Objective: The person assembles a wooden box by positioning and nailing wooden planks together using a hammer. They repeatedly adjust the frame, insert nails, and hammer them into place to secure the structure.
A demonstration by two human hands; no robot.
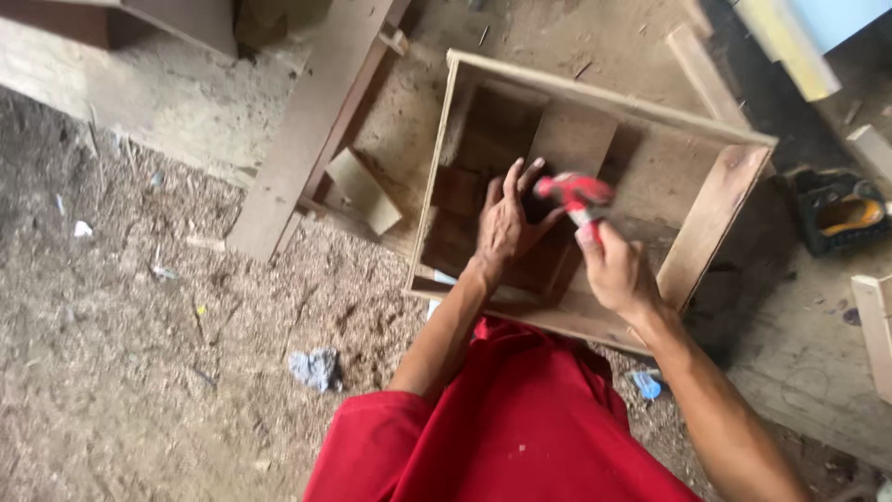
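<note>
An open wooden box (609, 102) stands on the sawdust floor in front of me, its inside facing up. My left hand (507, 223) reaches into it with fingers spread, pressing on a dark inner board (571, 139). My right hand (611, 270) grips a red-handled tool (576, 193), blurred by motion, just right of the left hand's fingertips. The tool's working end is hidden by blur. My red clothing fills the bottom of the view.
Long planks (307, 130) lie left of the box, with a small wood offcut (362, 191) beside them. A black and yellow tool (841, 214) sits at the right. A plank (706, 74) lies behind the box. Scraps of paper (316, 367) dot the sawdust.
</note>
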